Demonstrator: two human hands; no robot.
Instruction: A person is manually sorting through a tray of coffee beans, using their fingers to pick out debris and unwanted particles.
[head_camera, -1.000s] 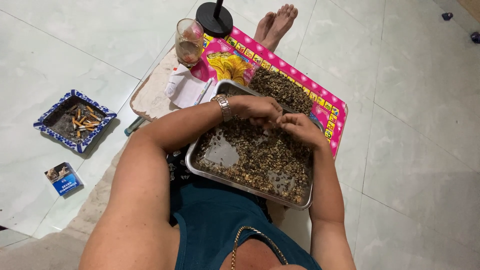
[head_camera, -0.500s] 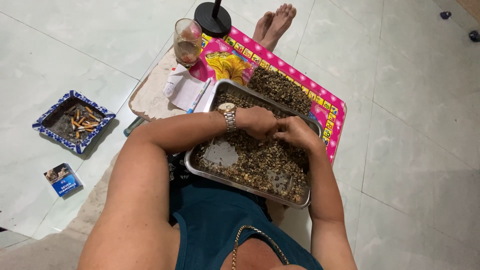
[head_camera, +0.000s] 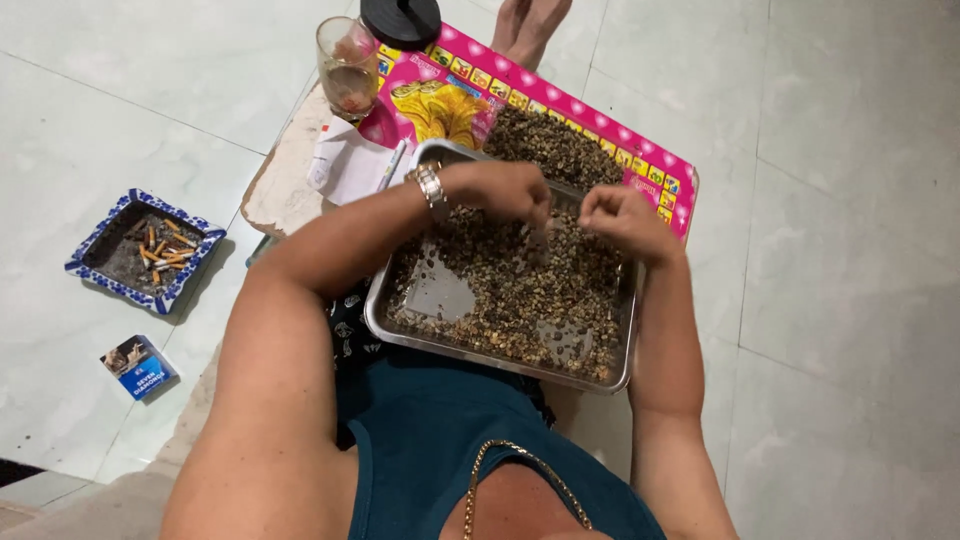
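Note:
A steel tray (head_camera: 440, 298) rests on my lap, mostly covered with small brown and tan pieces (head_camera: 520, 290). My left hand (head_camera: 495, 188), with a metal watch on its wrist, hovers over the tray's far side. Its fingers point down, pinched together on what looks like a small brown piece. My right hand (head_camera: 622, 220) is curled into a fist just to the right, above the tray's far right corner. The two hands are a little apart. What the fist holds is hidden.
Beyond the tray lies a pink printed mat (head_camera: 645, 165) with a heap of the same brown pieces (head_camera: 555, 145), plus a drinking glass (head_camera: 348, 68), papers (head_camera: 345, 165) and a black round base (head_camera: 400, 18). An ashtray (head_camera: 145, 250) and a small blue pack (head_camera: 138, 367) sit on the tiled floor at left.
My hands were touching over the tray's middle and have drawn apart, the right one lifting to the right. The view has shifted so everything sits slightly higher.

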